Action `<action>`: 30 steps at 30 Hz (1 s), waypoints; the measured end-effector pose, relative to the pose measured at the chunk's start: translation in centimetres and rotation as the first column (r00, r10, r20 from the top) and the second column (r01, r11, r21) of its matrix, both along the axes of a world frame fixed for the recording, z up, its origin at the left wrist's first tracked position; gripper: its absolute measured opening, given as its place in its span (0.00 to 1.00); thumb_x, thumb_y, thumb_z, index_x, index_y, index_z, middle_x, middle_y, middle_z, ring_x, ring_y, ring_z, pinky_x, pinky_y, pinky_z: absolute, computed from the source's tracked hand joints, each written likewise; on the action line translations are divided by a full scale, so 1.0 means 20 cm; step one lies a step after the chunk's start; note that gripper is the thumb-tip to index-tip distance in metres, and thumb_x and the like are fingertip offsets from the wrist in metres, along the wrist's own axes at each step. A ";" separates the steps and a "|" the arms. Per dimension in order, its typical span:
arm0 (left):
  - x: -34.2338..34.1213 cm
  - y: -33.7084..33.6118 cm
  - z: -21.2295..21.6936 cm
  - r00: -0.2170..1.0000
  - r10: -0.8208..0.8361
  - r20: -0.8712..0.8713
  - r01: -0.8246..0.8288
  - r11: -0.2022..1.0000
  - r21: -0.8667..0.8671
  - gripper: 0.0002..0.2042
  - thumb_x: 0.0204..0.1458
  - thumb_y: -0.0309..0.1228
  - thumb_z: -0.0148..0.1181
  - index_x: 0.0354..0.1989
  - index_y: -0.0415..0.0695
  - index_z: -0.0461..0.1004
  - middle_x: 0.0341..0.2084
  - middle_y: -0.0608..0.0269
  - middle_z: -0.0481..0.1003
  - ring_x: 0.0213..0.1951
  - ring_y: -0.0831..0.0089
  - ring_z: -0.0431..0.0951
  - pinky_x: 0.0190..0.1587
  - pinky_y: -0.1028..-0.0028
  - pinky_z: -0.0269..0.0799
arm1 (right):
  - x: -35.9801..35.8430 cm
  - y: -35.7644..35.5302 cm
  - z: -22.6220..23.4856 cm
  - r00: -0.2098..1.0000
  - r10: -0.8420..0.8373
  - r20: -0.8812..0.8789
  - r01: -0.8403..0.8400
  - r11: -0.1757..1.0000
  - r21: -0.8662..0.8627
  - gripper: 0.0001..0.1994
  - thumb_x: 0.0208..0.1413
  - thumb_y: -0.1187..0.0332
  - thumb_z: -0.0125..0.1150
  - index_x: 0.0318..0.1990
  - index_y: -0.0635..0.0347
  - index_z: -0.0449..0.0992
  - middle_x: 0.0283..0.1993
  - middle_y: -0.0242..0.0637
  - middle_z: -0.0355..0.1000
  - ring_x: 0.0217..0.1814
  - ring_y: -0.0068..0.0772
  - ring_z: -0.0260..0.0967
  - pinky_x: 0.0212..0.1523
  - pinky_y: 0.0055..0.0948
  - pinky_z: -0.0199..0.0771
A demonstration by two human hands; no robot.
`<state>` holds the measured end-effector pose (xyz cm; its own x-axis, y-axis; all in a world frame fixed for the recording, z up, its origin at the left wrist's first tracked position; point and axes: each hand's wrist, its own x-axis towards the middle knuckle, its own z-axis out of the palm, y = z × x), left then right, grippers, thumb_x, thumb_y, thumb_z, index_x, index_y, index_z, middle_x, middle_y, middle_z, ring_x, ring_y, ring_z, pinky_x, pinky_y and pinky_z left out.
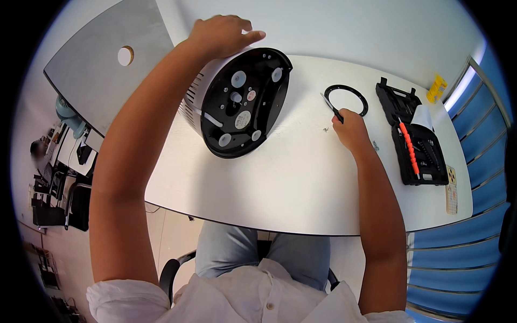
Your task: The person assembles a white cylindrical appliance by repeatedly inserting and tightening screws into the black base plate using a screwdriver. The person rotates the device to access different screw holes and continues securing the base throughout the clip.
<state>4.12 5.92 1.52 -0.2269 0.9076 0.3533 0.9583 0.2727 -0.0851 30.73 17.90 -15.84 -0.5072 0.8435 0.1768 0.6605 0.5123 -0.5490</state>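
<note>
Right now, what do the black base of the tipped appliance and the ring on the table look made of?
Black base: probably moulded plastic, with a semi-gloss sheen and formed recesses. Ring: thin, black and matte, so plastic or rubber; the view cannot settle which.

White round appliance [237, 99] tipped on its side, black base facing up, small screwdriver [332, 108] beside black ring [346, 100]

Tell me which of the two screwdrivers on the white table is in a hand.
The small black-handled screwdriver, gripped by the right hand beside the black ring. The orange-handled screwdriver lies untouched in the black tool case.
</note>
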 end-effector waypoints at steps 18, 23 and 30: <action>-0.26 -0.40 -0.19 0.748 -0.257 0.612 0.145 0.963 0.227 0.30 0.47 0.62 0.54 0.54 0.58 0.75 0.54 0.60 0.72 0.53 0.63 0.73 0.58 0.69 0.64 | -0.07 -0.20 0.00 0.897 0.221 -0.382 -0.279 0.955 -0.103 0.04 0.52 0.75 0.57 0.34 0.66 0.72 0.26 0.36 0.71 0.28 0.24 0.66 0.33 0.25 0.67; -0.20 -0.30 -0.10 0.791 -0.077 0.606 0.074 0.997 0.031 0.29 0.49 0.62 0.52 0.53 0.58 0.75 0.54 0.63 0.73 0.57 0.62 0.70 0.63 0.65 0.56 | -0.21 -0.51 0.17 0.781 0.343 -0.522 -0.435 0.899 -0.060 0.03 0.53 0.76 0.59 0.35 0.64 0.73 0.30 0.36 0.72 0.30 0.22 0.68 0.34 0.23 0.69; -0.21 -0.17 -0.06 0.815 -0.052 0.577 0.115 0.991 -0.074 0.29 0.51 0.61 0.51 0.54 0.55 0.74 0.51 0.60 0.75 0.51 0.65 0.73 0.56 0.70 0.64 | -0.47 -0.49 0.43 0.467 0.721 -0.511 -0.427 0.690 0.584 0.07 0.43 0.82 0.60 0.32 0.61 0.74 0.31 0.34 0.71 0.32 0.32 0.68 0.32 0.27 0.68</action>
<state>-0.18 2.44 0.27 -0.2808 0.9556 0.0895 0.8612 0.2097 0.4631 21.41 8.10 -7.20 -0.4604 0.2066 0.8633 -0.3351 0.8601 -0.3846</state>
